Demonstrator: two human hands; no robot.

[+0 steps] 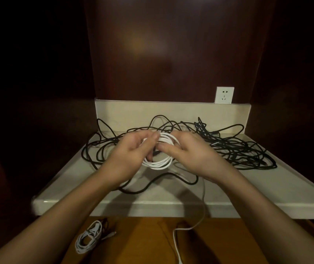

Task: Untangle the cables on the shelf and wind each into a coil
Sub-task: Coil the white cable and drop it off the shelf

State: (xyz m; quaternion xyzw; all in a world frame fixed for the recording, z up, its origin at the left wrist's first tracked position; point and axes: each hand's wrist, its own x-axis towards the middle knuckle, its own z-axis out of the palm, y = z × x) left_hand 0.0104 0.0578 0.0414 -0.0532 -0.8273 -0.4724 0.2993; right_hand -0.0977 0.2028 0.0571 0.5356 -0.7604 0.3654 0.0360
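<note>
A white cable coil (160, 162) is held above the cream shelf (161, 199), between both hands. My left hand (131, 151) grips the coil's left side with fingers curled through the loops. My right hand (188, 151) holds the right side, thumb pointing left across the loops. The white cable's loose tail (202, 210) runs from under my right wrist over the shelf's front edge and down to the floor. A tangle of black cables (234, 149) spreads across the back and both sides of the shelf, with one loop (148, 185) lying under my hands.
A second white cable bundle (89, 238) lies on the wooden floor below the shelf's front left. A white wall socket (224, 95) sits above the shelf's back lip on the right. Dark wooden panels close in the shelf at the back and sides.
</note>
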